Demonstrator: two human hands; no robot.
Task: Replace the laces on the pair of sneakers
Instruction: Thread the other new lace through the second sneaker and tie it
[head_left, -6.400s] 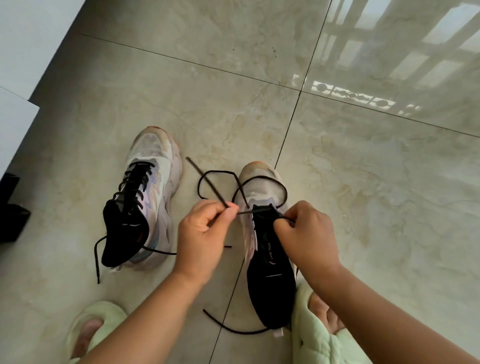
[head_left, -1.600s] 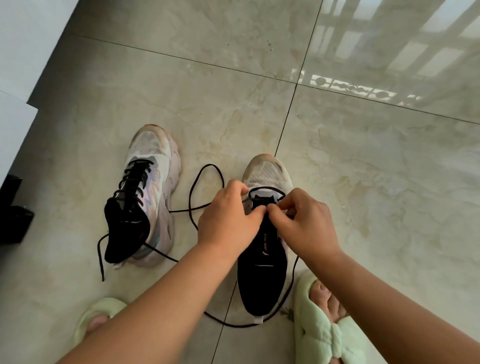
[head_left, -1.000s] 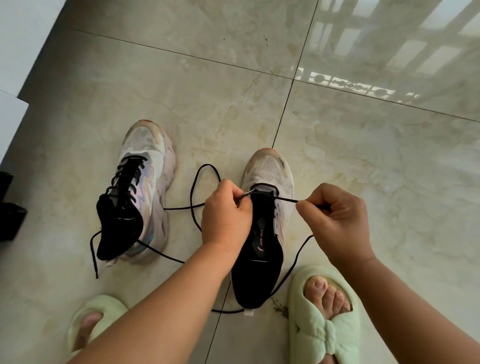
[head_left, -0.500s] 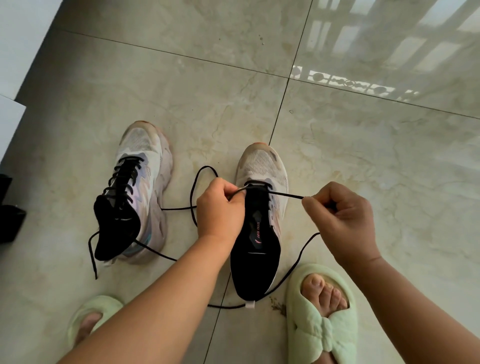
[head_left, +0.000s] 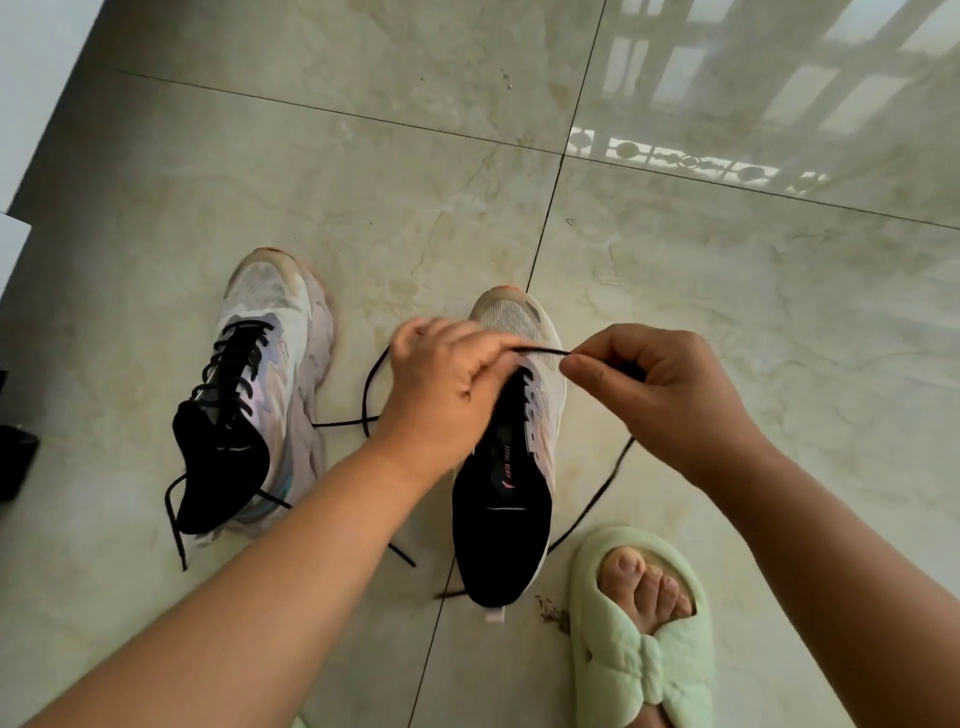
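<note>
Two white sneakers with black linings stand on the tiled floor. The left sneaker (head_left: 249, 395) is fully laced in black, its lace ends trailing on the floor. The right sneaker (head_left: 511, 452) carries only a first pass of black lace (head_left: 592, 499) near its toe. My left hand (head_left: 441, 384) rests over the sneaker's front, its fingers curled around the lace at the eyelets. My right hand (head_left: 670, 395) pinches the other run of the lace and holds it taut just right of the shoe. The rest of the lace loops on the floor on both sides.
My foot in a pale green slipper (head_left: 644, 634) stands right of the sneaker's heel. A black object (head_left: 15, 462) sits at the left edge, under a white cabinet (head_left: 10, 244). Glossy marble tiles (head_left: 727, 312) stretch ahead and to the right.
My right hand has come back in toward the shoe, so the taut stretch of lace is shorter. My left hand has shifted further over the toe end. The sneakers have stayed put.
</note>
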